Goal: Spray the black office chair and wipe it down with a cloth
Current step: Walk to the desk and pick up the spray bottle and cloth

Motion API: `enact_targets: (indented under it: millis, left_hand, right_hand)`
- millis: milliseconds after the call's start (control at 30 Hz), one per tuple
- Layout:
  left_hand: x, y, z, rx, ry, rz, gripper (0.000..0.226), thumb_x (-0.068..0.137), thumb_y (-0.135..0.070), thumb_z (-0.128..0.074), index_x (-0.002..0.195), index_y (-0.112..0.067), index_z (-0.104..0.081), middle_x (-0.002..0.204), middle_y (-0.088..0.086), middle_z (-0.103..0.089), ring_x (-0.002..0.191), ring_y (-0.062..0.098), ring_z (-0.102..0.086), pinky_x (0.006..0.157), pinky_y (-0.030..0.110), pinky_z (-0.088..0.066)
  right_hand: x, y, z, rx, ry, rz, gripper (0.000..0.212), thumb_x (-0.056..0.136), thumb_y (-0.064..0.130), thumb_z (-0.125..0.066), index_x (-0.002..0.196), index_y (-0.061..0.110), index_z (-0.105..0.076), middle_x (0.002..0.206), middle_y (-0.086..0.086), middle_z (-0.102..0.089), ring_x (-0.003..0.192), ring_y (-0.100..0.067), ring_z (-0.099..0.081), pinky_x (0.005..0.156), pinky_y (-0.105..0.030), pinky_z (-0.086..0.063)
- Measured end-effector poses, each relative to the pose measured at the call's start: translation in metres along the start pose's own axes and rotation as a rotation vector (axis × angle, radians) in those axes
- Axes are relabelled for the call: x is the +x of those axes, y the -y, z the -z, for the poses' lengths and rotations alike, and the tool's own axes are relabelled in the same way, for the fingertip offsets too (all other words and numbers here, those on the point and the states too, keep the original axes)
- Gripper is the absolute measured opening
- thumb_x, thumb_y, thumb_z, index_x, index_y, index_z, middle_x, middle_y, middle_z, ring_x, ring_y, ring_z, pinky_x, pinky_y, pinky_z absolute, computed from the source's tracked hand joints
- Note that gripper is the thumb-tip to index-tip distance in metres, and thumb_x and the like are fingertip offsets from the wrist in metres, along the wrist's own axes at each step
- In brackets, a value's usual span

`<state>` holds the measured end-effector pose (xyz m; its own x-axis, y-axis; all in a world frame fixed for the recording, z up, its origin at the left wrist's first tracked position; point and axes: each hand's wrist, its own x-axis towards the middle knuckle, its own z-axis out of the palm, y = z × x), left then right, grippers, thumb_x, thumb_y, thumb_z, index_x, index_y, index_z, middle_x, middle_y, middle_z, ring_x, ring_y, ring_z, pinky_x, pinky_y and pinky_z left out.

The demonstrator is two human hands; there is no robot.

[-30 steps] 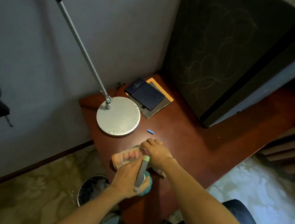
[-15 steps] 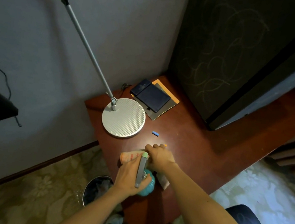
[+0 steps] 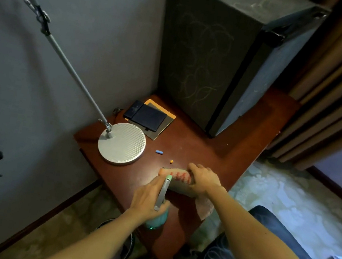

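My left hand grips a teal spray bottle with a grey trigger head and pale green nozzle, held above the near edge of the reddish wooden table. My right hand grips a pale cloth with red print, bunched up over the table; a loose corner of it hangs down past my wrist. The dark chair seat shows at the lower right, partly hidden by my right forearm.
A round silver lamp base with a slanting pole stands on the table's left. A dark notebook lies on brown pads near the wall. A large dark cabinet fills the back. A bin sits below the table; curtains hang right.
My right hand has lifted the cloth off the table and drawn it to the right. The left hand has pulled the spray bottle nearer. A small orange piece on the table is now uncovered.
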<state>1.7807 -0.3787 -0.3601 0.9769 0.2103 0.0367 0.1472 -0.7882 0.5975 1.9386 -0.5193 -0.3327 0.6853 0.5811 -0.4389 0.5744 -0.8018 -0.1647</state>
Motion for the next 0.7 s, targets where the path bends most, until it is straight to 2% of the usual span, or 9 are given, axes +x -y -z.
enact_targets:
  millis: [100,233,300,467,633,700]
  left_hand:
    - [-0.003,-0.012,0.000,-0.001,0.062,-0.065,0.063,0.076,-0.041,-0.058,0.134,-0.021,-0.044,0.108,-0.002,-0.061,0.089,0.022,-0.063,0.073,0.028,-0.047]
    - [-0.008,-0.032,-0.003,-0.012,0.145,-0.163,0.047,0.077,-0.038,-0.060,0.120,-0.020,-0.050,0.100,-0.003,-0.061,0.086,0.021,-0.061,0.066,0.024,-0.036]
    - [-0.010,-0.044,-0.007,-0.019,0.194,-0.230,0.049,0.076,-0.038,-0.059,0.121,-0.020,-0.051,0.099,-0.002,-0.061,0.085,0.023,-0.061,0.066,0.024,-0.037]
    - [-0.018,-0.074,-0.020,0.003,0.289,-0.348,0.048,0.077,-0.038,-0.063,0.121,-0.023,-0.051,0.100,-0.001,-0.063,0.086,0.025,-0.061,0.065,0.027,-0.040]
    - [-0.030,-0.088,-0.043,-0.079,0.376,-0.357,0.041,0.072,-0.043,-0.057,0.111,-0.031,-0.050,0.097,-0.008,-0.063,0.084,0.020,-0.062,0.070,0.031,-0.050]
    - [-0.034,-0.094,-0.054,-0.060,0.406,-0.386,0.045,0.073,-0.043,-0.058,0.115,-0.030,-0.051,0.100,-0.007,-0.064,0.088,0.020,-0.063,0.071,0.029,-0.048]
  right_hand:
    - [-0.031,-0.012,-0.006,0.022,-0.054,-0.095,0.048,0.079,0.037,-0.067,0.119,0.026,-0.042,0.118,-0.004,-0.052,0.108,-0.030,-0.052,0.091,-0.044,-0.048]
    - [-0.075,-0.036,-0.016,0.070,-0.094,-0.204,0.051,0.076,0.037,-0.067,0.118,0.023,-0.041,0.113,-0.006,-0.052,0.102,-0.032,-0.056,0.085,-0.043,-0.050]
    - [-0.099,-0.047,-0.022,0.118,-0.101,-0.261,0.049,0.075,0.038,-0.067,0.113,0.023,-0.041,0.109,-0.005,-0.053,0.100,-0.031,-0.057,0.083,-0.044,-0.051]
    - [-0.161,-0.069,-0.036,0.183,-0.138,-0.415,0.039,0.076,0.040,-0.066,0.104,0.029,-0.041,0.109,0.000,-0.055,0.090,-0.022,-0.054,0.074,-0.036,-0.046]
    - [-0.210,-0.084,-0.065,0.219,-0.169,-0.555,0.039,0.078,0.043,-0.064,0.104,0.028,-0.041,0.110,-0.003,-0.059,0.095,-0.025,-0.059,0.072,-0.036,-0.047]
    - [-0.224,-0.086,-0.078,0.231,-0.154,-0.601,0.042,0.078,0.044,-0.066,0.107,0.026,-0.042,0.111,-0.003,-0.059,0.096,-0.025,-0.059,0.072,-0.036,-0.047]
